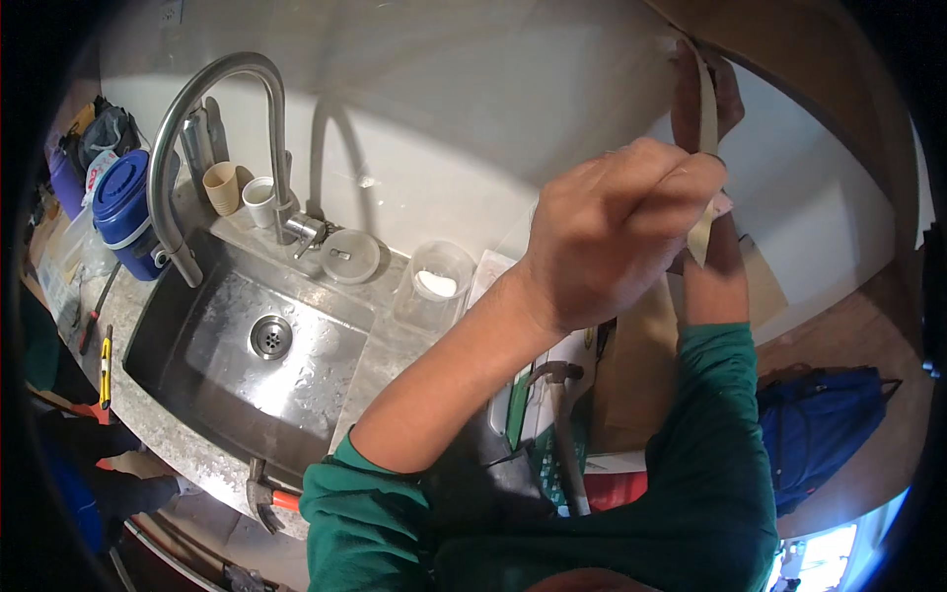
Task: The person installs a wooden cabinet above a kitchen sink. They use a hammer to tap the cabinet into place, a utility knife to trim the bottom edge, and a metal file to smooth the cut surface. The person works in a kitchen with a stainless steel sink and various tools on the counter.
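My left hand (617, 222), at the upper right and in front of my right arm, has its fingers curled shut on a narrow pale beige strip (706, 118), which runs almost vertically. My right hand (710, 94) is higher and farther away, with bent fingers around the strip's upper part, close to the edge of a brown panel (789, 49). Its palm and wrist are partly hidden by my left hand and the strip. Behind both hands are a white wall (444, 118) and a white board (824, 217).
A steel sink (217, 375) with tall tap (266, 109) fills the left, with cups (221, 187), plastic containers (434, 266), a blue cooler (123, 212) and a yellow cutter (105, 365) around it. Hammers (557, 400) lie below; a blue bag (819, 434) sits right. Another person's legs (109, 474) show lower left.
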`<state>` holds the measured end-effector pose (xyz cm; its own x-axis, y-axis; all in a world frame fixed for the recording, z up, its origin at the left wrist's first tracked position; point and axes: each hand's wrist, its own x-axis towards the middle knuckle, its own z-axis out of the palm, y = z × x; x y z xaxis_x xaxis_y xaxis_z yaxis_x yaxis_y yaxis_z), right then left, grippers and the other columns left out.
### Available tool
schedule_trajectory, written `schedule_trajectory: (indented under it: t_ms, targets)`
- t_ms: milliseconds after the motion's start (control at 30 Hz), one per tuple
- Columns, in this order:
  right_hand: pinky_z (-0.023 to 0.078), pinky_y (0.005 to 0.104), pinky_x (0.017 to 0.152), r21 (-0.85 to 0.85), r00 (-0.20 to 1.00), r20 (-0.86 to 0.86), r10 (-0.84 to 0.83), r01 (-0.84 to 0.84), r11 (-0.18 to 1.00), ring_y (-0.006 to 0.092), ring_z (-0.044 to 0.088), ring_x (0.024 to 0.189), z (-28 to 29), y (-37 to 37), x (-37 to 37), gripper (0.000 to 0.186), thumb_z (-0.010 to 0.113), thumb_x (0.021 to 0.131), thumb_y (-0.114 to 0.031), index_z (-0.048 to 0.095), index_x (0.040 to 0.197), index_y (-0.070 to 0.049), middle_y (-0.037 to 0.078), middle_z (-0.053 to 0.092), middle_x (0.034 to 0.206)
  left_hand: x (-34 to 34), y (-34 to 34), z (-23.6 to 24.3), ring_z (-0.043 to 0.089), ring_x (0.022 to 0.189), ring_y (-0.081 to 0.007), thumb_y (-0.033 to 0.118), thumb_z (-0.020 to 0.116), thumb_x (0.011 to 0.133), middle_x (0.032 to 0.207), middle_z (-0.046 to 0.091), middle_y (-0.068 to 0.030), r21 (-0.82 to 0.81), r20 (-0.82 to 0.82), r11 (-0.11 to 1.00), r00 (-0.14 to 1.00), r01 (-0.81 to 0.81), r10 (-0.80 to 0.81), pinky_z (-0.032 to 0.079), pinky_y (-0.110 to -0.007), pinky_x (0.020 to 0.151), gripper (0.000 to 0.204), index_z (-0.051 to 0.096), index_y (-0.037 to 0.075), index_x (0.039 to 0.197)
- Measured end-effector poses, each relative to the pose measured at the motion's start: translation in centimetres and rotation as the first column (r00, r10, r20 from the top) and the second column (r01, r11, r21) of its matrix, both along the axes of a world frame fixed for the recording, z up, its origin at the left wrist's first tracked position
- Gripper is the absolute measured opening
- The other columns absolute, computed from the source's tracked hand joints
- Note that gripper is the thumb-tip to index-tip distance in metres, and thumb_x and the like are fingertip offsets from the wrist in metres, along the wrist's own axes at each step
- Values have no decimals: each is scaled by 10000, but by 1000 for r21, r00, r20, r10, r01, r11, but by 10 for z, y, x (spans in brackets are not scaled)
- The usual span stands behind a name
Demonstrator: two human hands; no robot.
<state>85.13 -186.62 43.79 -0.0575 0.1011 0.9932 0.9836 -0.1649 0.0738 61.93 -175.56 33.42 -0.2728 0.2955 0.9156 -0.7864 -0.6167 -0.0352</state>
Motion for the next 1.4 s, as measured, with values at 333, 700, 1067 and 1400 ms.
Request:
schedule_trajectory:
  t_ms: [333,700,1067,1400]
  targets:
    - [532,254,699,-29,992,60,-111,112,993,140,663,802,0,7,-11,138,650,870,37,676,1001,3,90,701,936,-3,13,-5,667,841,-262,39,801,626,1023,704,-96,3,-131,999,991,34,-33,548,-324,689,329,730,61,946]
    - [550,344,701,151,699,345,-626,618,772,271,675,784,2,12,-7,217,700,845,-23,662,1059,-24,142,675,953,-5,6,33,652,865,-217,-9,814,685,991,670,-119,-79,-5,984,987,-159,159,538,-291,740,415,648,4,1065]
    - [557,380,664,69,946,229,-229,219,973,312,675,770,-2,20,-13,160,663,880,-43,572,1011,-30,157,655,939,-13,1,51,675,895,-183,-76,763,788,1064,680,-147,-60,-61,991,992,-118,114,571,-297,783,327,602,-47,1071]
    - [542,416,693,125,995,-75,61,-52,991,356,674,820,-1,22,-15,211,652,892,-62,538,1063,-18,200,658,927,-14,-9,55,688,934,-239,-105,707,826,1075,664,-211,4,-74,990,987,-142,141,612,-318,796,296,578,-98,1092]
